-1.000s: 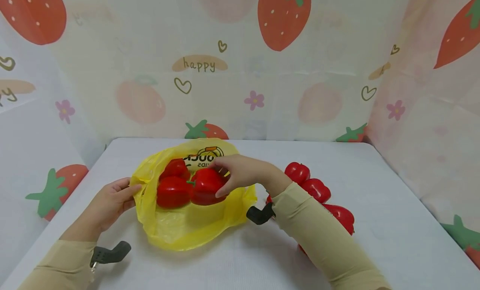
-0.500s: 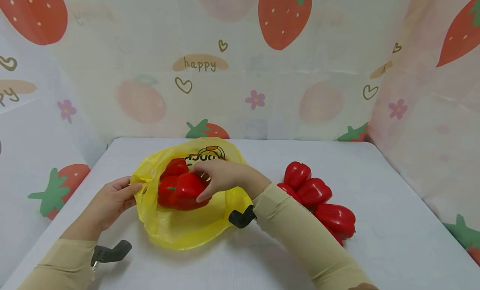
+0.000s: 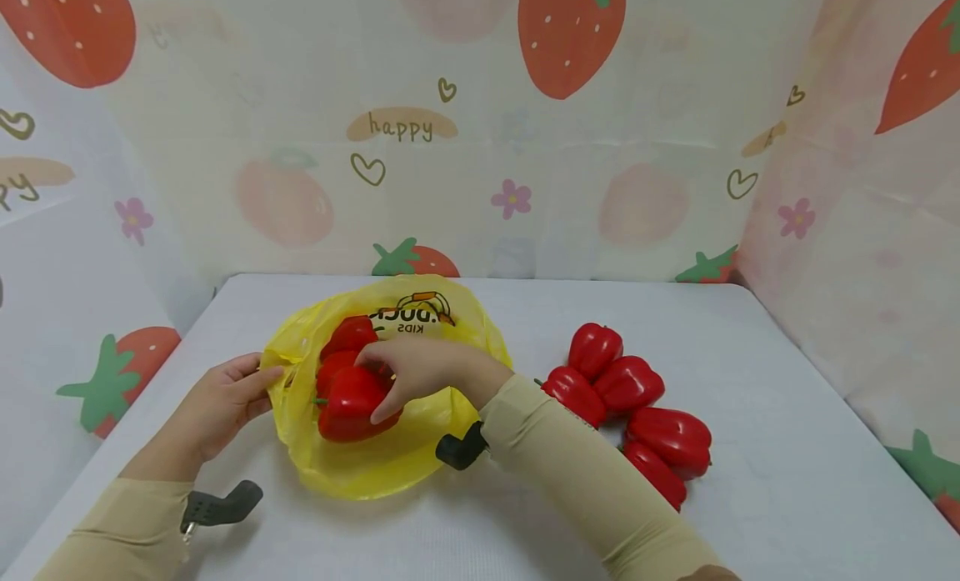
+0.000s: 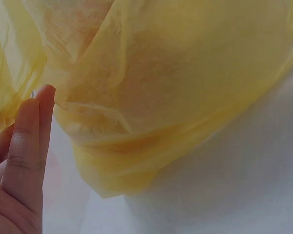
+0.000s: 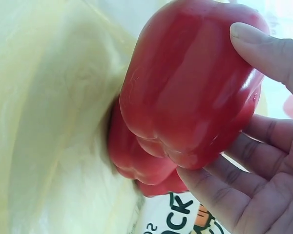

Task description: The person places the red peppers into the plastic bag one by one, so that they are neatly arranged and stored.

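A yellow plastic bag (image 3: 375,473) with printed lettering lies open on the table at the left. My left hand (image 3: 228,406) pinches its left rim between thumb and fingers; the left wrist view shows the fingers against the yellow film (image 4: 185,73). Over the bag's mouth, my right hand (image 3: 416,368) grips a red bell pepper (image 3: 352,410) with a green stem, thumb on one side and fingers on the other. Behind that pepper, inside the bag, sit two more red bell peppers, the farther one (image 3: 350,334) plainly visible and the nearer (image 5: 136,151) partly covered.
Several red bell peppers lie in a loose group on the right of the white table (image 3: 780,481), among them one at the back (image 3: 595,350) and one at the right (image 3: 670,441). A strawberry-print curtain (image 3: 450,189) closes off the back and sides.
My right hand has carried its bell pepper left and slightly toward me, in front of the ones in the bag. The left hand stays on the rim. More peppers at the right are uncovered.
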The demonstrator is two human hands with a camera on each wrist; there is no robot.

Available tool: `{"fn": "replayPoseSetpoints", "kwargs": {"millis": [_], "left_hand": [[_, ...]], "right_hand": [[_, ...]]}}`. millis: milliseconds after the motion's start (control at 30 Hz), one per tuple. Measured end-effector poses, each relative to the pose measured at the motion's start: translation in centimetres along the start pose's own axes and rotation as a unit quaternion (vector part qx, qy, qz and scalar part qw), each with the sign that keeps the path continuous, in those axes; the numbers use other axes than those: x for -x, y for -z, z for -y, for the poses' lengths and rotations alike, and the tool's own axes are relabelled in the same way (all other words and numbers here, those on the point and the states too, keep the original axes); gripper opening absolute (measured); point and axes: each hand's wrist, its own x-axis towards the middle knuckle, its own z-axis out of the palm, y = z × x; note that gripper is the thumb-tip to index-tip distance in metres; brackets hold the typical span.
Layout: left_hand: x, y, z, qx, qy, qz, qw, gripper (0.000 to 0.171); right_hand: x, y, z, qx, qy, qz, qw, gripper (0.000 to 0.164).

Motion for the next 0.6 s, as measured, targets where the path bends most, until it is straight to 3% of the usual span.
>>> {"fn": "replayPoseSetpoints", "kwargs": {"millis": [367,600], "left_hand": [[0.0,0.0,0.0,-0.001,-0.004,0.001,1.0,0.066],[-0.1,0.1,0.2,-0.009,0.002,-0.001,1.0,0.068]], "right_hand": [[-0.9,-0.7,0.4,-0.018,-0.011,0.018,1.0,0.055],[-1.4,-1.5,0.5,-0.002,-0.018,0.026,0.999,0.061]]}}
